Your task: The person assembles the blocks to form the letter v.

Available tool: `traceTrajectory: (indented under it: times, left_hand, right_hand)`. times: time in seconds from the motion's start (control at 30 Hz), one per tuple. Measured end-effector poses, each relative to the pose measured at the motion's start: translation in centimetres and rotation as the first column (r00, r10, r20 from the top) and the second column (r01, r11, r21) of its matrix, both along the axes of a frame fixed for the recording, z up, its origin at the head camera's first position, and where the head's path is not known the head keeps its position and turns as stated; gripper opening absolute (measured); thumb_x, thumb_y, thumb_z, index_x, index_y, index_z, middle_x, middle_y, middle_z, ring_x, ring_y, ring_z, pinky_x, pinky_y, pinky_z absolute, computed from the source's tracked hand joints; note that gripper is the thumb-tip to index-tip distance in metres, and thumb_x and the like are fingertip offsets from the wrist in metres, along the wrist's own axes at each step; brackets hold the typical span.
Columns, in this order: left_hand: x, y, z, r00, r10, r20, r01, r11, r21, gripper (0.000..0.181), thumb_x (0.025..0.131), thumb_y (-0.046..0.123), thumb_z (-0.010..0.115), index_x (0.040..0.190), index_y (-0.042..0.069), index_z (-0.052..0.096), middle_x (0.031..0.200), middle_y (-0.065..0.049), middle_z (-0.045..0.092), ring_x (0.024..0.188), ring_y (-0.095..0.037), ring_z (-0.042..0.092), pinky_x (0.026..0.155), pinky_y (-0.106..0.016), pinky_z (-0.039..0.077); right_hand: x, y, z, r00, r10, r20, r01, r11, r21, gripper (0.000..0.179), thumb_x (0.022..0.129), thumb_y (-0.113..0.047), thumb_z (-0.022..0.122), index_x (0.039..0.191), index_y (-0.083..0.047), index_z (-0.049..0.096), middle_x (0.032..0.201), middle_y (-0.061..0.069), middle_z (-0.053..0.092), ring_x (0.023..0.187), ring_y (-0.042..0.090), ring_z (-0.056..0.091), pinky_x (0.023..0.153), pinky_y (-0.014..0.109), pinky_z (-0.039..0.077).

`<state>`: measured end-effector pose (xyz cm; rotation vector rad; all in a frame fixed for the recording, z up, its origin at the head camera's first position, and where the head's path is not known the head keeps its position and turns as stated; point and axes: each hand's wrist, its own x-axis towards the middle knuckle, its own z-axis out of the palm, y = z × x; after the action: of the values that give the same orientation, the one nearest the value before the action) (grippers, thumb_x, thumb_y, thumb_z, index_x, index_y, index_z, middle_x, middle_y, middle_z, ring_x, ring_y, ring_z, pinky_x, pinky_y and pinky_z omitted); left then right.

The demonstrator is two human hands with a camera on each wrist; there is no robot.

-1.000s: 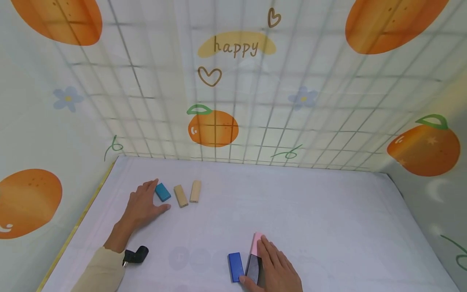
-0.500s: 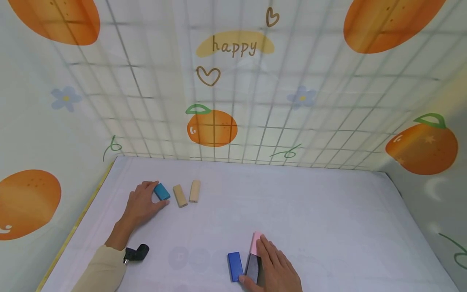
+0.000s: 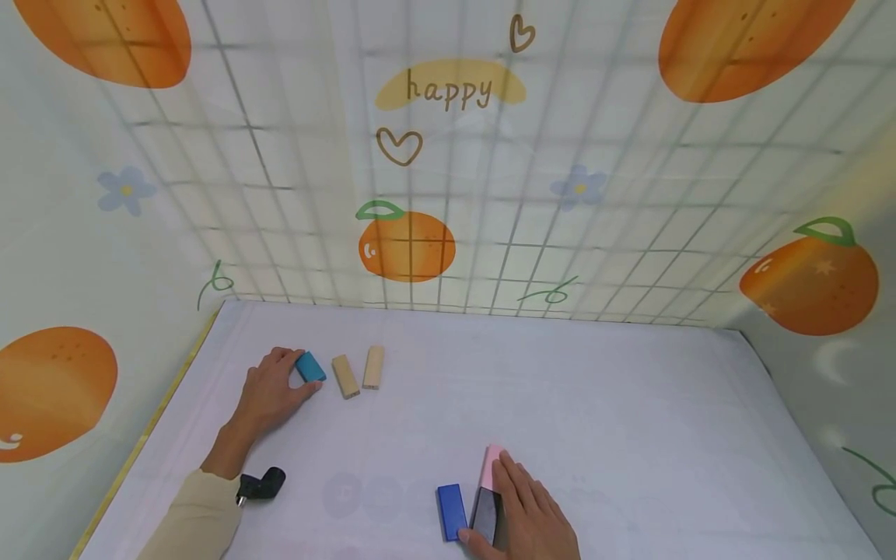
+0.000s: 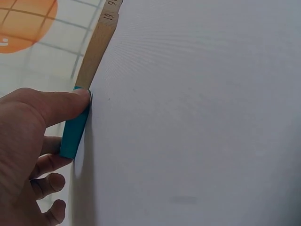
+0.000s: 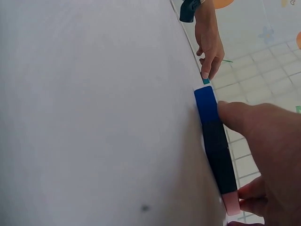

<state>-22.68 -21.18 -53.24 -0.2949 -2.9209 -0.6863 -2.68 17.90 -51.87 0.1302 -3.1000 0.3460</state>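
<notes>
My left hand (image 3: pixel 269 397) pinches a small teal block (image 3: pixel 311 366) at the left of the table, thumb on its near end and fingertips at its far end. In the left wrist view the thumb lies over the upper end of that teal block (image 4: pixel 73 132). My right hand (image 3: pixel 535 505) rests at the front with long fingers laid beside a pink block (image 3: pixel 491 468) and a dark grey block (image 3: pixel 484 515), which lie end to end. Its thumb tip touches the lower corner of a blue block (image 3: pixel 452 512). Parts of the pink and grey blocks are hidden under the fingers.
Two plain wooden blocks (image 3: pixel 346 376) lie just right of the teal one, slightly splayed. Printed numbers show on a wooden block (image 4: pixel 99 52) in the left wrist view. A white-covered table (image 3: pixel 630 420) meets a curtain (image 3: pixel 483 179) with orange prints at the back.
The left thumb and fingers have closed in on the teal block, which was between them with a gap at the thumb. The right hand and its blocks have stayed put.
</notes>
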Motion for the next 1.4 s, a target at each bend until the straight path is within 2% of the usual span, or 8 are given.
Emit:
traceTrajectory:
  times: [0.37, 0.73, 1.23, 1.4]
  left_hand:
    - [0.0, 1.5, 0.7, 0.998, -0.034, 0.055, 0.034, 0.999, 0.012, 0.065, 0.090, 0.034, 0.075, 0.140, -0.002, 0.055, 0.134, -0.023, 0.054, 0.120, -0.040, 0.053, 0.087, -0.055, 0.042]
    - [-0.1, 4.4, 0.3, 0.992, -0.102, 0.074, 0.102, 0.995, 0.001, 0.065, 0.090, 0.037, 0.075, 0.141, 0.003, 0.056, 0.137, -0.019, 0.054, 0.122, -0.036, 0.052, 0.092, -0.055, 0.043]
    - [0.6, 7.3, 0.1, 0.981, -0.176, 0.081, 0.177, 0.984, 0.000, 0.069, 0.088, 0.041, 0.077, 0.144, 0.007, 0.055, 0.137, -0.014, 0.054, 0.120, -0.030, 0.052, 0.093, -0.051, 0.042]
    - [1.0, 8.2, 0.5, 0.976, -0.204, 0.073, 0.203, 0.979, 0.010, 0.070, 0.088, 0.042, 0.077, 0.144, 0.007, 0.055, 0.137, -0.012, 0.055, 0.120, -0.029, 0.052, 0.093, -0.050, 0.043]
  right_hand:
    - [0.0, 0.0, -0.1, 1.000, -0.006, 0.000, 0.006, 1.000, 0.004, 0.111, 0.075, -0.091, 0.051, 0.150, -0.011, 0.048, 0.157, 0.005, 0.044, 0.137, 0.028, 0.048, 0.106, 0.049, 0.044]
    - [0.1, 0.0, -0.2, 1.000, 0.003, -0.013, -0.003, 1.000, -0.005, 0.110, 0.075, -0.091, 0.051, 0.150, -0.010, 0.048, 0.157, 0.004, 0.044, 0.137, 0.028, 0.049, 0.106, 0.048, 0.045]
    - [0.1, -0.1, 0.0, 1.000, 0.001, 0.010, -0.001, 1.000, -0.005, 0.111, 0.076, -0.091, 0.050, 0.151, -0.010, 0.047, 0.157, 0.005, 0.043, 0.138, 0.028, 0.048, 0.107, 0.048, 0.043]
    - [0.0, -0.1, 0.0, 1.000, 0.000, 0.014, 0.000, 1.000, -0.008, 0.111, 0.076, -0.090, 0.050, 0.151, -0.010, 0.047, 0.157, 0.005, 0.043, 0.138, 0.028, 0.047, 0.107, 0.048, 0.043]
